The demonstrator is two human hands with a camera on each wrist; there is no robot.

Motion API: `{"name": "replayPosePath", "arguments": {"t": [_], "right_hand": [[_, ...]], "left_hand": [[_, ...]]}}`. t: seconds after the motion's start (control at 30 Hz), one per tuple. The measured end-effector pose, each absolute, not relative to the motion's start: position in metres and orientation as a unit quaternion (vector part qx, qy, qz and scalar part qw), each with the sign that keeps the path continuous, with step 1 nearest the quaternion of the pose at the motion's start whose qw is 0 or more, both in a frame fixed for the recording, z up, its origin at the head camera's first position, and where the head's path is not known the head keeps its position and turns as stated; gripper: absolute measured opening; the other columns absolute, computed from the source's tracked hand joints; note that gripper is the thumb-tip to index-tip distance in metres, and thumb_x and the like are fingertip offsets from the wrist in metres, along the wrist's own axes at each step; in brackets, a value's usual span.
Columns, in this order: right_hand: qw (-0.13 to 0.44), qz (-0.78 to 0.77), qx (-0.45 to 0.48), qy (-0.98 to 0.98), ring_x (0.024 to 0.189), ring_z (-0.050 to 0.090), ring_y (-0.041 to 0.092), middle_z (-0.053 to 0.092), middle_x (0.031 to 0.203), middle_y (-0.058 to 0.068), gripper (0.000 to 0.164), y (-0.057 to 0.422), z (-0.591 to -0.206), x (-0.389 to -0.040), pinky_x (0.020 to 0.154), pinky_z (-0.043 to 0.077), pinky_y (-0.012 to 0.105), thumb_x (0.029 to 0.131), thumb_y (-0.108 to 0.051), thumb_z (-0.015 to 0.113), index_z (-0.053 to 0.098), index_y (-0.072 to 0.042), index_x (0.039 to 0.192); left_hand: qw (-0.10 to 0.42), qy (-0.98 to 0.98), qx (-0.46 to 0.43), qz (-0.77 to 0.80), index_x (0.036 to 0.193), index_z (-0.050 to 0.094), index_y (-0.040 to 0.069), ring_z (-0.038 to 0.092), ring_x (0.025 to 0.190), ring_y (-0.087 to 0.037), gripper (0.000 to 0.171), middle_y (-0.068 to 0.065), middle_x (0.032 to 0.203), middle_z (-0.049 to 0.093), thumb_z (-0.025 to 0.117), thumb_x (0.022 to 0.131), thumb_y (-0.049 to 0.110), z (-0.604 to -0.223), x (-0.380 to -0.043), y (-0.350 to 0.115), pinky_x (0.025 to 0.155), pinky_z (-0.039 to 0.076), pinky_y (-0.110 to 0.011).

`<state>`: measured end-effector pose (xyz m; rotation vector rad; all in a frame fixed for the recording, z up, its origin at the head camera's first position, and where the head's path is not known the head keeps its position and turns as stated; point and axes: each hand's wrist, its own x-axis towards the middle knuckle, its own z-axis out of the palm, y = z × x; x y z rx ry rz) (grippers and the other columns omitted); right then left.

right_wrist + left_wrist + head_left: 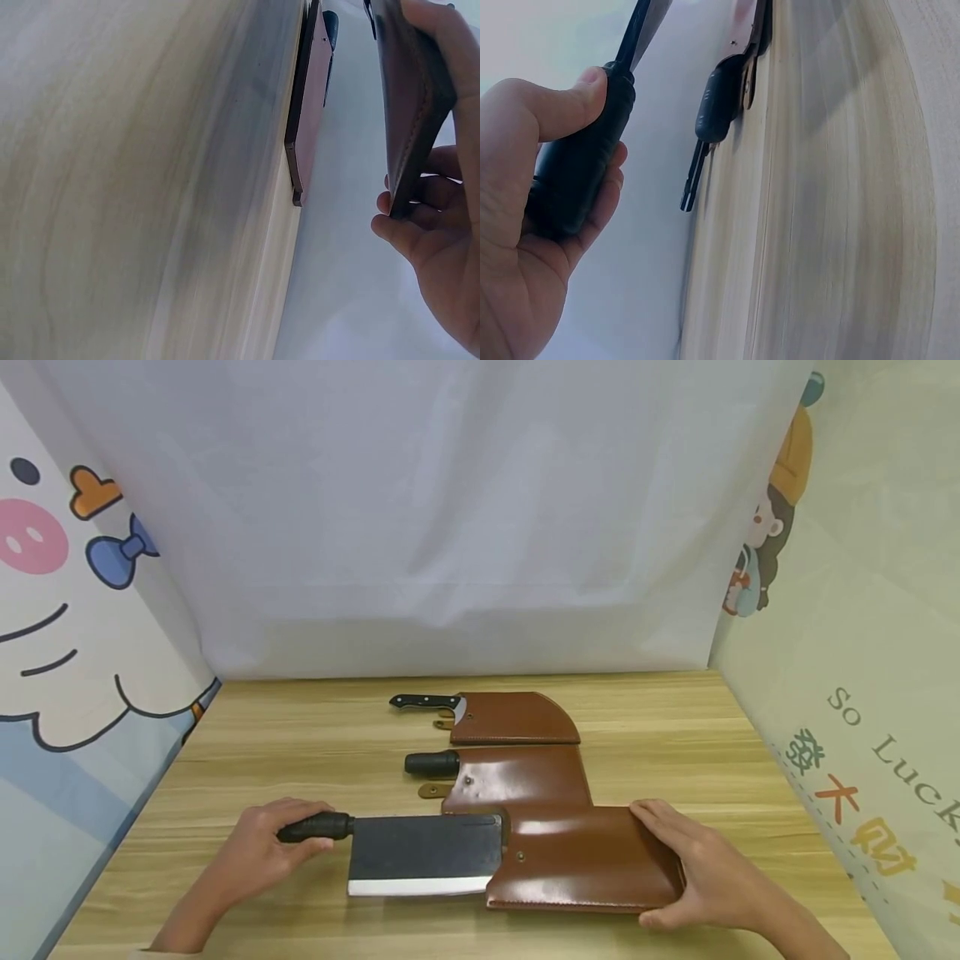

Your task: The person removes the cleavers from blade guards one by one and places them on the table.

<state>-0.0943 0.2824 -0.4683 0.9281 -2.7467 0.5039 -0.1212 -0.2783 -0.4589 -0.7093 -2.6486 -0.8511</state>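
My left hand (258, 847) grips the black handle (585, 161) of a cleaver (423, 850), its thumb along the handle. The wide dark blade lies level, its pale cutting edge facing me. At the blade's front end is the mouth of a brown leather sheath (588, 860), and the two overlap there in the head view. My right hand (708, 872) holds the sheath's far end, fingers at the back edge and thumb at the front corner. Both wrist views show cleaver and sheath raised off the table.
Behind the held sheath lies a second brown sheath (525, 777) with a black handle (432, 764) sticking out. Farther back, another knife with a riveted black handle (423, 702) sits in a rounded sheath (517, 717). The wooden table (300, 739) ends at a white backdrop (450, 527).
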Motion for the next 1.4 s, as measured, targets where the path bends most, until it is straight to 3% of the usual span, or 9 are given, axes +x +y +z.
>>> {"name": "replayPosePath", "arguments": {"t": [0.37,0.73,1.07,1.4], "right_hand": [[0.106,0.166,0.319,-0.927,0.126,0.06,0.036,0.055,0.147,0.018,0.122,0.284,-0.469,-0.094,0.092,0.056,0.052,0.056,-0.068,0.092,0.047,-0.007,0.152],[0.101,0.166,0.301,-0.934,0.123,0.062,0.035,0.054,0.147,0.016,0.121,0.292,-0.465,-0.091,0.089,0.057,0.053,0.058,-0.069,0.091,0.046,-0.009,0.153],[0.095,0.165,0.292,-0.937,0.123,0.061,0.037,0.054,0.148,0.017,0.122,0.305,-0.463,-0.088,0.088,0.057,0.053,0.058,-0.069,0.091,0.044,-0.012,0.155],[0.1,0.157,0.277,-0.943,0.123,0.062,0.037,0.057,0.144,0.019,0.121,0.31,-0.468,-0.081,0.089,0.055,0.056,0.055,-0.072,0.091,0.049,-0.012,0.152]], "left_hand": [[0.14,-0.915,-0.239,-0.292,0.109,0.079,0.015,0.072,0.092,-0.012,0.037,0.003,0.104,0.076,0.092,0.075,0.017,-0.457,-0.119,-0.282,0.073,0.059,-0.031],[0.143,-0.917,-0.228,-0.295,0.111,0.079,0.013,0.074,0.089,-0.019,0.038,0.0,0.105,0.077,0.091,0.075,0.015,-0.454,-0.116,-0.294,0.07,0.059,-0.03],[0.145,-0.922,-0.229,-0.276,0.107,0.079,0.014,0.072,0.087,-0.011,0.037,0.001,0.101,0.076,0.093,0.073,0.017,-0.458,-0.11,-0.302,0.068,0.058,-0.03],[0.125,-0.929,-0.232,-0.26,0.108,0.079,0.007,0.073,0.084,-0.018,0.04,-0.002,0.101,0.077,0.092,0.073,0.022,-0.47,-0.107,-0.307,0.065,0.057,-0.03]]}}
